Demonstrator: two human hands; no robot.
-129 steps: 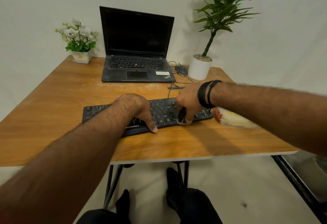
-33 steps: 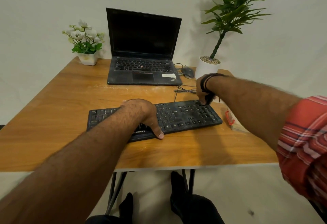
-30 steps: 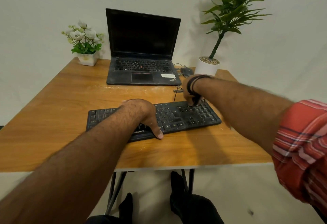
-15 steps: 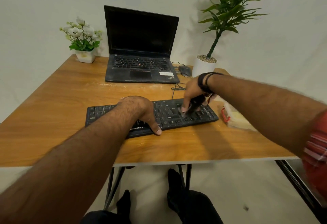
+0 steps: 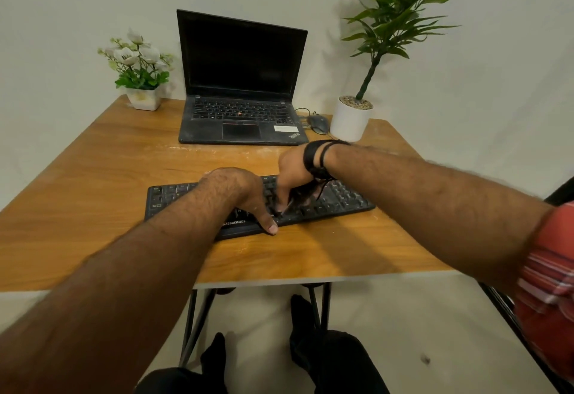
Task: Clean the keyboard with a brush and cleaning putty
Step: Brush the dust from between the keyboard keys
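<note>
A black keyboard (image 5: pixel 343 201) lies across the middle of the wooden table (image 5: pixel 93 194). My left hand (image 5: pixel 236 191) rests palm down on its centre-left keys, with the thumb on the front edge by the brand label. Just to the right, my right hand (image 5: pixel 293 169) points down at the middle keys and grips a small dark brush (image 5: pixel 306 196). The brush tip touches the keys close to my left thumb, and the hand hides most of the brush. No cleaning putty shows in this view.
An open black laptop (image 5: pixel 239 82) stands at the back, with a mouse (image 5: pixel 318 123) and cable to its right. A tall plant in a white pot (image 5: pixel 349 120) is back right and a small flower pot (image 5: pixel 143 100) back left. My right forearm covers the table's right side.
My right hand has swept the brush leftward from the keyboard's right end to its middle, close to my left hand. My left hand has stayed in place on the keyboard.
</note>
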